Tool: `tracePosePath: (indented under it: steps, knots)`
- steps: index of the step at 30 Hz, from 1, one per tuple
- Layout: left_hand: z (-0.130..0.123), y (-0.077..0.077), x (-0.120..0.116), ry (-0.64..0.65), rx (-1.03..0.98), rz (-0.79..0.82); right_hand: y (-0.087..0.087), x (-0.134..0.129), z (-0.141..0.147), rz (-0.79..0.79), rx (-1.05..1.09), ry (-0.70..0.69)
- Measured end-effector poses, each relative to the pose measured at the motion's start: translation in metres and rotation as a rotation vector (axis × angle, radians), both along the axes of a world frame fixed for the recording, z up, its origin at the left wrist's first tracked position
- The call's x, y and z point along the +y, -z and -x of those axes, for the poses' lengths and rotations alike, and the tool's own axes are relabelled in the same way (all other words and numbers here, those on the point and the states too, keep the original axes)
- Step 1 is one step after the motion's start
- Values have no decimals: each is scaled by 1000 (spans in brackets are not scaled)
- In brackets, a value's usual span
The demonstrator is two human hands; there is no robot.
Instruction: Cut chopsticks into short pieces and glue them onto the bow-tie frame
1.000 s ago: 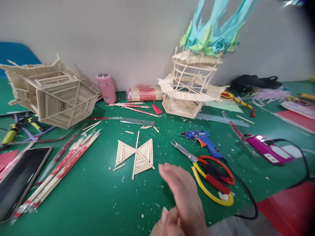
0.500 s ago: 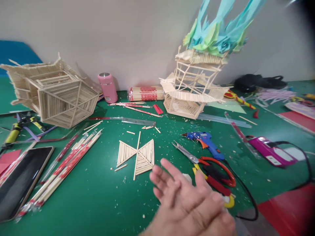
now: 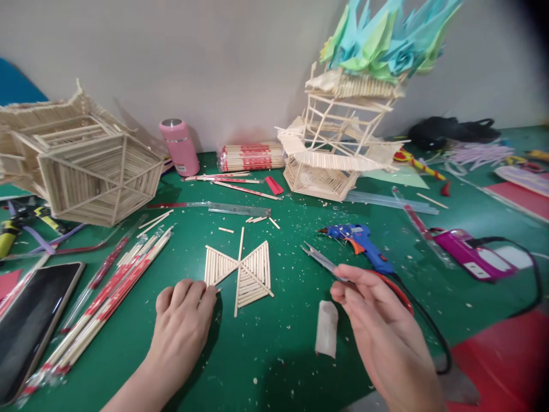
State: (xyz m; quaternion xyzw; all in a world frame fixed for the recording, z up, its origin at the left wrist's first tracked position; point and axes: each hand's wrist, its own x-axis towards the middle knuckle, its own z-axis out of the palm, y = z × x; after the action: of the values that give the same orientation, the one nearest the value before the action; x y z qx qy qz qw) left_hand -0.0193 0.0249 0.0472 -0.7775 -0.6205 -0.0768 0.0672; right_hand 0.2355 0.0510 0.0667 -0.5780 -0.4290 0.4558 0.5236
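My left hand [image 3: 184, 315] rests low on the table with its fingers drawn together on a short stick [image 3: 219, 289], of which only the tip shows. Just beyond lies a flat wheel-like panel [image 3: 253, 274] of thin wooden sticks, with two filled sections and bare spokes. My right hand [image 3: 381, 332] is over red-handled scissors [image 3: 319, 260], its thumb and fingertips pressed together. Whether it grips the scissors or something small is hidden. A whitish curved piece [image 3: 327, 329] lies between the hands. Behind the scissors is a blue glue gun [image 3: 360, 240].
Stick-built models stand at left [image 3: 103, 177] and right [image 3: 338, 143]. A pink bottle [image 3: 180, 149] and wrapped stick bundle [image 3: 253, 157] are by the wall. Packs of sticks [image 3: 107, 303] and a phone [image 3: 43, 320] lie left; a magenta power strip [image 3: 472, 254] with a black cable is right.
My hands were close together at lower right and have parted. The left moved left to the short stick; the right is over the scissors. The whitish piece now shows fully.
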Motion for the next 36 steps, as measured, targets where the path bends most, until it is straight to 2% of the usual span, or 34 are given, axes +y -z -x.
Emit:
tracePosePath:
  steps: [3, 6, 10, 14, 17, 20, 21, 22, 25, 29, 33, 36]
  knots:
    - [-2, 0, 0, 39, 3, 58, 1, 0, 4, 10, -5, -42]
    - [7, 3, -8, 64, -13, 79, 3, 4, 6, 35, -8, -67]
    - [36, 11, -11, 13, -19, -54, 8, 7, 8, 44, -40, -88]
    - [61, 12, 8, -86, 151, -117, 11, 8, 10, 22, -106, -116]
    - [66, 7, 25, -139, 199, -154, 14, 9, 12, -7, -186, -169]
    - [53, 0, 29, -131, 126, -265, 18, 11, 15, -44, -342, -254]
    - [45, -2, 26, -66, 26, -339, 19, 11, 17, -56, -401, -290]
    - [36, -4, 23, -2, -9, -338, 20, 12, 19, -65, -461, -332]
    - [4, -3, 8, 192, -112, -244, 21, 14, 26, -111, -691, -464]
    - [-22, 3, -1, 127, -180, -72, 21, 16, 38, -144, -906, -513]
    - [-27, 8, 0, 86, -208, 23, 21, 17, 45, -145, -998, -520]
    - [-27, 11, 0, 101, -253, 29, 23, 18, 46, -160, -1041, -525]
